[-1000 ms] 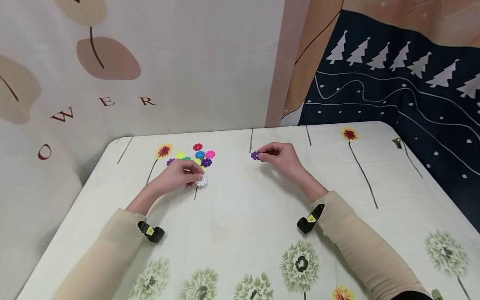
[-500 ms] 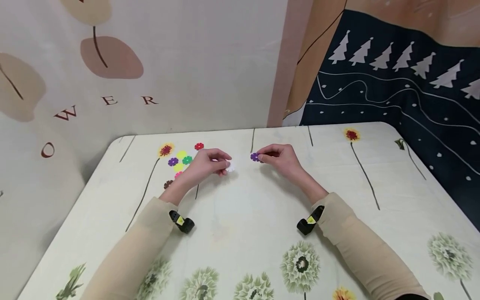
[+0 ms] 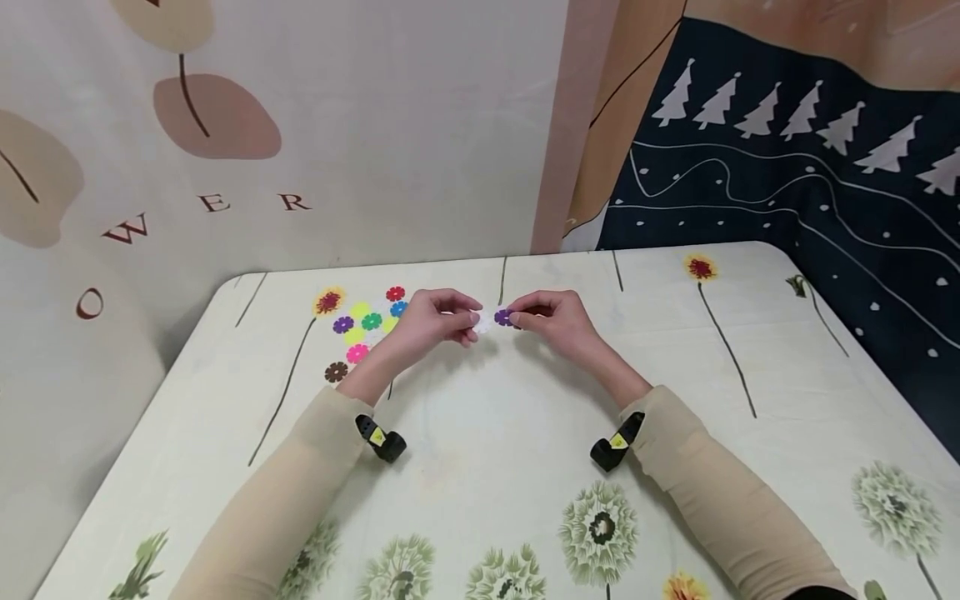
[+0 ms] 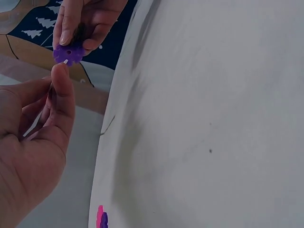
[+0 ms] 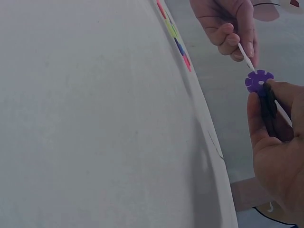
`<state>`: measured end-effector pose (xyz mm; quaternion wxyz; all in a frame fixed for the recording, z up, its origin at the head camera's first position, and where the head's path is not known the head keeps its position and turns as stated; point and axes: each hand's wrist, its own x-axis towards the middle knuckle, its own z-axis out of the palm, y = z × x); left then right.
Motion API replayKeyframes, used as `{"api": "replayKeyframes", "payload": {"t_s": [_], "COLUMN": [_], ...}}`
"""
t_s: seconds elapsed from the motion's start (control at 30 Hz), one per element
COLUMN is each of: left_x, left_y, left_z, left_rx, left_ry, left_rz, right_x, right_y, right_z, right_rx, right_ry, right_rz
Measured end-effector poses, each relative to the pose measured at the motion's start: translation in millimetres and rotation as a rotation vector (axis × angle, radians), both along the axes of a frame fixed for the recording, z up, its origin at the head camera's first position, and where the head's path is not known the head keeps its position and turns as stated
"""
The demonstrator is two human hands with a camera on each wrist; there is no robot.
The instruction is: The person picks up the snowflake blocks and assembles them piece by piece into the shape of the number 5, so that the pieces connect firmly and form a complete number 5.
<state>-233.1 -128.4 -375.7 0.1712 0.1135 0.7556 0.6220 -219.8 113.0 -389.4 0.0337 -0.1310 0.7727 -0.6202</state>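
In the head view my left hand (image 3: 435, 323) pinches a white notched plastic disc (image 3: 482, 322) between thumb and fingers. Facing it, my right hand (image 3: 561, 323) pinches a purple notched disc (image 3: 502, 317), raised above the table. The right wrist view shows the white disc (image 5: 246, 58) edge-on, its tip at the rim of the purple disc (image 5: 255, 81); whether their slots engage, I cannot tell. Dark pieces (image 5: 269, 114) sit behind the purple disc, between the right thumb and fingers, partly hidden. From the left wrist, the purple disc (image 4: 69, 54) appears just beyond the left fingertips.
Left of the hands, several loose discs lie on the table, among them a brown disc (image 3: 336, 372), a pink disc (image 3: 357, 354), a green disc (image 3: 371, 321) and a red disc (image 3: 395, 293). A flower-printed cloth (image 3: 480, 467) covers the table. Behind it hangs a printed curtain (image 3: 420, 150).
My left hand has carried the white disc rightward from beside the loose discs to the purple disc. The right hand has shifted only slightly left and keeps its pinch.
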Motion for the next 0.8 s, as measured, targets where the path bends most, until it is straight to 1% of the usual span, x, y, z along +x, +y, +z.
{"api": "replayKeyframes", "payload": {"t_s": [0.1, 0.3, 0.47, 0.67, 0.8], "left_x": [-0.1, 1.0, 0.4, -0.2, -0.1], "left_y": [1.3, 2.8, 5.0, 9.7, 13.6], "left_z": [-0.7, -0.1, -1.6, -1.2, -0.9], "left_rx": [0.023, 0.027, 0.054, 0.108, 0.149], "left_ry": [-0.019, -0.031, -0.048, -0.104, -0.134], "left_rz": [0.009, 0.022, 0.032, 0.046, 0.074], "right_x": [0.4, 1.8, 2.0, 1.5, 1.0], "right_y": [0, 0, 2, 0, -1], "right_z": [0.1, 1.0, -0.3, -1.6, -1.0], "right_rx": [-0.008, -0.025, -0.022, -0.035, -0.048], "right_ry": [0.001, -0.006, 0.003, 0.016, 0.016], "right_rz": [0.007, 0.013, 0.022, 0.021, -0.002]}}
